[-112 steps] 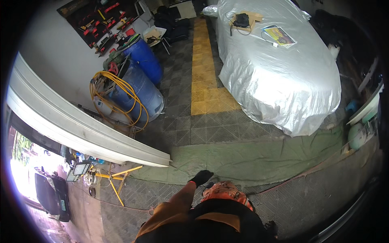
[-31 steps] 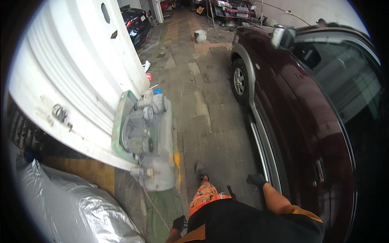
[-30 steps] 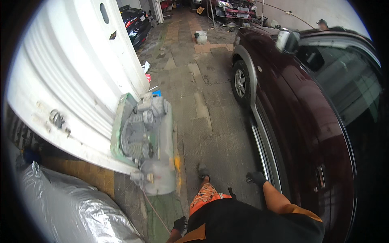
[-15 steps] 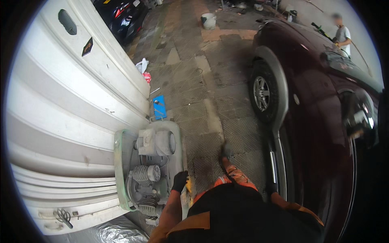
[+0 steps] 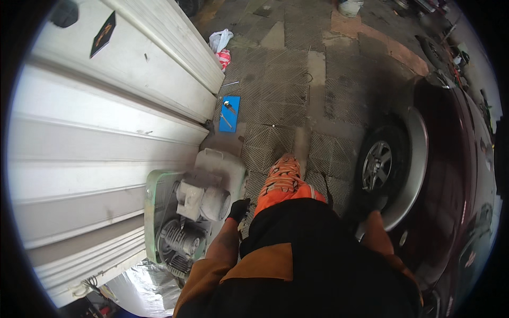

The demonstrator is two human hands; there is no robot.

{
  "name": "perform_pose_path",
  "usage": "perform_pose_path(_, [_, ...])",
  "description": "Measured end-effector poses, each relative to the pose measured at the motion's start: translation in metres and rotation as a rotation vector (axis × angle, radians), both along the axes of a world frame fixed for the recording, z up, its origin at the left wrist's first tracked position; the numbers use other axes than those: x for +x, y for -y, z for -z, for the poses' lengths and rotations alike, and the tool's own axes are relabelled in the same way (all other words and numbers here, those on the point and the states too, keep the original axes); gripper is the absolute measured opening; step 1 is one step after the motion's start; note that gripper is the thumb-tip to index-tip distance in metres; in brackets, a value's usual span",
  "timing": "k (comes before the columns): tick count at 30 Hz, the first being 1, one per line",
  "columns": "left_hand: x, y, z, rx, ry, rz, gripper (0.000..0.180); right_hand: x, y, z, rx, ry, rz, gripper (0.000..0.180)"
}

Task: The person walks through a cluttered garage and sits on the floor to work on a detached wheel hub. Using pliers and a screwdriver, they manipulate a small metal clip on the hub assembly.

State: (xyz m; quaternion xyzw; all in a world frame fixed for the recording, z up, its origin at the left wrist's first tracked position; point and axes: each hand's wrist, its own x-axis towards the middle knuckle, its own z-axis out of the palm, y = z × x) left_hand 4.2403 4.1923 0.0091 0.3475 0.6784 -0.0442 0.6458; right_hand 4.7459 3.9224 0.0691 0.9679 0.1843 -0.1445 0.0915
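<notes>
My left hand, in a dark glove, hangs beside the dusty air compressor. Its fingers look curled in, and whatever may be inside them is hidden. On the other side, my right hand is low by the front wheel of a dark red car. That hand is dark and blurred, so its fingers do not show clearly. Ahead on the floor lies a blue mat bearing a wrench and another hand tool with a dark part.
A white ribbed metal door runs along the left. White and red plastic bags lie at its far edge, near a thin rod. A pale bucket stands far ahead on the tiled floor.
I have stepped forward: the compressor, the blue mat and the car's front wheel are now nearer or further back beside me. The person beyond the car is no longer distinguishable.
</notes>
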Motion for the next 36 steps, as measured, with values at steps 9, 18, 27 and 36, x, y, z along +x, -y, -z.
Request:
perform_pose_path(9, [0.211,-0.178,0.008,-0.079,0.354,0.113,0.027,0.212,-0.12,0.016,0.077,0.252,-0.133,0.013])
perform_pose_path(18, [0.626,-0.48,-0.097,-0.03,0.552,0.448,0.044,0.338,-0.27,-0.037,1.303,-0.685,0.309,0.041])
perform_pose_path(27, [1.075,-0.382,-0.257,-0.214,1.024,1.155,0.045,0.622,-0.46,-0.208,1.848,-1.27,0.085,0.06])
perform_pose_path(36, [1.337,-0.419,-0.284,-0.111,0.985,0.865,0.045,0.911,-0.542,-0.228,1.906,-1.247,-0.183,0.061])
